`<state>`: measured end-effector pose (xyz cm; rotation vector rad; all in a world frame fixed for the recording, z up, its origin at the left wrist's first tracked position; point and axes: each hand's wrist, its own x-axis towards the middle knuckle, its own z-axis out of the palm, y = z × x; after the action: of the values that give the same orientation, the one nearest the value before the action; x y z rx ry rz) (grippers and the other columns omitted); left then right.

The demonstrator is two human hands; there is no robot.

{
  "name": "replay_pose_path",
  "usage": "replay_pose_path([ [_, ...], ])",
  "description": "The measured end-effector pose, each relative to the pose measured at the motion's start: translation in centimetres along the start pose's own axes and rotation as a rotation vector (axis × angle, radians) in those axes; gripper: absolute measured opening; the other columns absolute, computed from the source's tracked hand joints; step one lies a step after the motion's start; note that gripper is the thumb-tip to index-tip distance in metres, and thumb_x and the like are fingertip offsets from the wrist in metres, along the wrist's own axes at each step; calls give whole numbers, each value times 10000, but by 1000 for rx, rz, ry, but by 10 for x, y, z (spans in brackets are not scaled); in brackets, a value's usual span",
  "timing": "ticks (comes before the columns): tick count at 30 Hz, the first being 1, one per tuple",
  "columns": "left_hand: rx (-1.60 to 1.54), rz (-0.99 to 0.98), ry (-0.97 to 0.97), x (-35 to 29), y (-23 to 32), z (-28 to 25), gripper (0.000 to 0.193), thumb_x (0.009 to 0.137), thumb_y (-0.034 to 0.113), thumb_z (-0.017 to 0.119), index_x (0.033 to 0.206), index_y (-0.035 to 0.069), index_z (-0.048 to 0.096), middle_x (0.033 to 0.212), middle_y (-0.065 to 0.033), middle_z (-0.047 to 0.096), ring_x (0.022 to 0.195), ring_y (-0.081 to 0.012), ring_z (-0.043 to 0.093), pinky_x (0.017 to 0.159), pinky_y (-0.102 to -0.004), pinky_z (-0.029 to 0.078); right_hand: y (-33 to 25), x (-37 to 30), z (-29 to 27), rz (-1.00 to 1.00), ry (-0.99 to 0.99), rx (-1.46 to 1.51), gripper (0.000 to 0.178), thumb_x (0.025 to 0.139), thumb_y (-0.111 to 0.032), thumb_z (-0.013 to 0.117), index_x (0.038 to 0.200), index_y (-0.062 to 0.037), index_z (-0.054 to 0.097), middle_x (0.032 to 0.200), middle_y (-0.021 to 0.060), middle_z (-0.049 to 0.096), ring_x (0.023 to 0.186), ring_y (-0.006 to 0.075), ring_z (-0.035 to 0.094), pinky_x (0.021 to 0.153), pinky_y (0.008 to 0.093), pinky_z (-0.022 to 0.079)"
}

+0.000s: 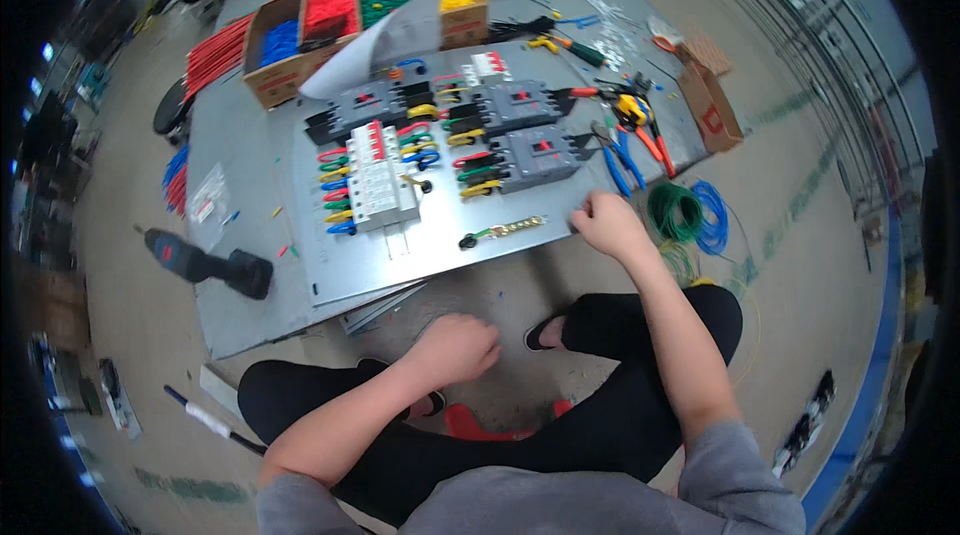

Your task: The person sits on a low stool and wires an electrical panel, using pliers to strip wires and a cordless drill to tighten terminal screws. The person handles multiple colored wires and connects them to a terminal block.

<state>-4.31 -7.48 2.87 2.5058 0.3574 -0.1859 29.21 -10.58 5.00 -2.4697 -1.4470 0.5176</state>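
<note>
- Gripping the near right edge of the grey metal panel [350, 265], the right hand [605, 223] has its fingers curled over the rim.
- Hanging clenched and empty, the left hand [455, 347] sits above the floor just below the panel.
- Breakers [520, 130] with coloured wires sit on the panel; pliers [640, 140] lie just right.
</note>
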Motion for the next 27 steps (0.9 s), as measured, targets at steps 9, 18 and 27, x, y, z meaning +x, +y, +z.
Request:
replay_pose_path([
  [9, 121, -70, 76, -15, -6, 6, 214, 941, 228, 684, 825, 78, 782, 841, -159, 776, 851, -375, 771, 780, -488, 573, -29, -52, -17, -134, -367, -55, 458, 1039, -343, 500, 1102, 44, 737, 1161, 324, 735, 1143, 517, 683, 1016, 550, 539],
  [18, 53, 156, -593, -86, 112, 103, 212, 945, 168, 680, 991, 92, 872, 990, -119, 841, 889, -312, 801, 682, -478, 539, -7, -53, -44, -240, -376, 73, 203, 1058, -156, 637, 1027, 5, 758, 869, 113, 746, 823, 221, 710, 783, 381, 569],
  [27, 79, 123, -667, -79, 88, 100, 242, 952, 188, 659, 990, 73, 868, 998, -150, 839, 924, -323, 812, 670, -501, 582, 63, 25, -38, -27, 134, 210, 325, 1047, -130, 640, 1317, 46, 683, 1053, 152, 782, 899, 233, 742, 859, 387, 598],
])
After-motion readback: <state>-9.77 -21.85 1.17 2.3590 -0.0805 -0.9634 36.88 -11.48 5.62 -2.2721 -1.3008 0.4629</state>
